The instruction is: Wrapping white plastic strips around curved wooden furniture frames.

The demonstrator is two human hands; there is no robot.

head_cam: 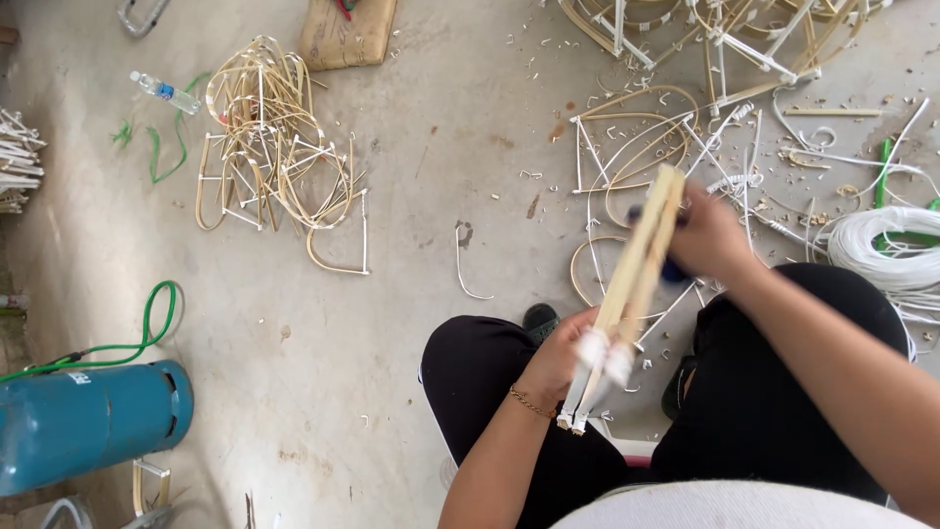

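I sit with knees in black trousers over a concrete floor. My left hand (566, 355), a thin gold chain on its wrist, grips the lower part of a bundle of pale bamboo sticks (641, 250) near its white-wrapped joints. The bundle slants up to the right. My right hand (707, 235) closes around the bundle's upper end together with a dark blue object (674, 271) that is mostly hidden by the fingers.
A pile of bent bamboo frames (274, 147) lies at upper left, more frames (636, 137) ahead and at the top right. A coil of white cord (881, 245) sits at right. A teal gas cylinder (88, 423) with green hose lies lower left. A plastic bottle (166, 92) and a wooden block (348, 31) lie beyond.
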